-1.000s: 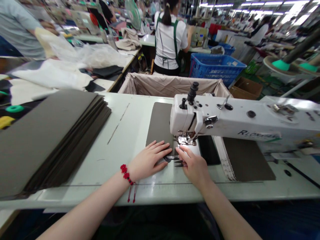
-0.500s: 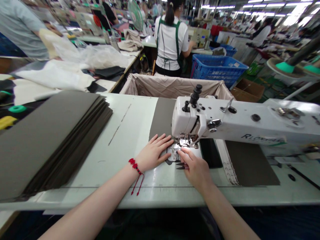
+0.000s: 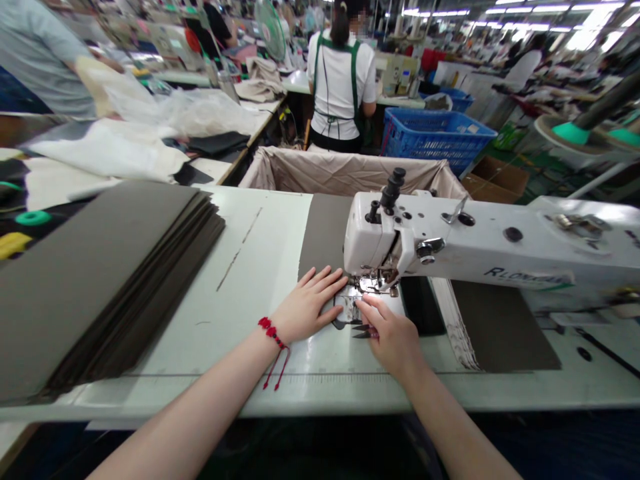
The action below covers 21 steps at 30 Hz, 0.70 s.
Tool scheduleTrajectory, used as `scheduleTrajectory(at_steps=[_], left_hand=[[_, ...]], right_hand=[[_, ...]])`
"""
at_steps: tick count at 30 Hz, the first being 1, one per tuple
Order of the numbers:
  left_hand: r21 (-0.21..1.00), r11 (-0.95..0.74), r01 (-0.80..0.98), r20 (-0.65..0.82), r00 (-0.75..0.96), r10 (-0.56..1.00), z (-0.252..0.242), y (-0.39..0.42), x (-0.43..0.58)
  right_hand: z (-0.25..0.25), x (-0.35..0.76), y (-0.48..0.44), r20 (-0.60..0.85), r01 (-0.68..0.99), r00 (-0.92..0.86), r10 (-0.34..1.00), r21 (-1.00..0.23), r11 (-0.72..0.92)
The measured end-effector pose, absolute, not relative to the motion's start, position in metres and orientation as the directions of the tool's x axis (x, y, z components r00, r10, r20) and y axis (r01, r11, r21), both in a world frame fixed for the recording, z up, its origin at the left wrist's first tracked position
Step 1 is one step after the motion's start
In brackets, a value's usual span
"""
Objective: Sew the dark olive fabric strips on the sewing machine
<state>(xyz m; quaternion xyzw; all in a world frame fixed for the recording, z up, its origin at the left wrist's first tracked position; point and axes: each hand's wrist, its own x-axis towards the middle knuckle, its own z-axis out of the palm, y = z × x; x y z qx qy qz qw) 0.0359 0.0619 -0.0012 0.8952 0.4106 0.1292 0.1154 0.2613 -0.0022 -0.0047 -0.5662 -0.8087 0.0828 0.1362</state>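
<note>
Right grip [image 3: 393,341] on black snips [image 3: 363,332], seemingly; left hand [image 3: 306,305] splayed flat.

Left forearm [image 3: 190,407] and right forearm [image 3: 450,417] bare, likewise left hand [image 3: 305,310] and right hand [image 3: 393,340]. Left wrist: red beaded bracelet [image 3: 273,334], thin red cords [image 3: 277,370] dangling off it.

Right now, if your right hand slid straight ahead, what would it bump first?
Your right hand would probably bump the shiny metal foot under the sewing machine, though depth is hard to tell.
</note>
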Motion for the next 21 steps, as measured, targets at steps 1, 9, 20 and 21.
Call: scheduleTrajectory(at_steps=[1,9,20,21], left_hand=[[0.315,-0.635,0.705,0.140,0.628,0.766,-0.0012,0.0618,0.0359],[0.346,-0.629,0.697,0.149,0.621,0.770,-0.0005,0.0612,0.0357],[0.293,-0.614,0.733,0.188,0.585,0.789,-0.0073,0.0607,0.0361],[0.288,-0.612,0.736,0.189,0.583,0.790,-0.0074,0.0607,0.0364]], right_hand=[[-0.0049,0.2613,-0.0023,0.125,0.893,-0.323,0.938,-0.289,0.346],[-0.0030,0.2622,-0.0023,0.123,0.886,-0.329,0.936,-0.303,0.351],[0.0010,0.2598,-0.0036,0.150,0.887,-0.315,0.937,-0.305,0.347],[0.0013,0.2599,-0.0040,0.152,0.887,-0.314,0.937,-0.305,0.346]])
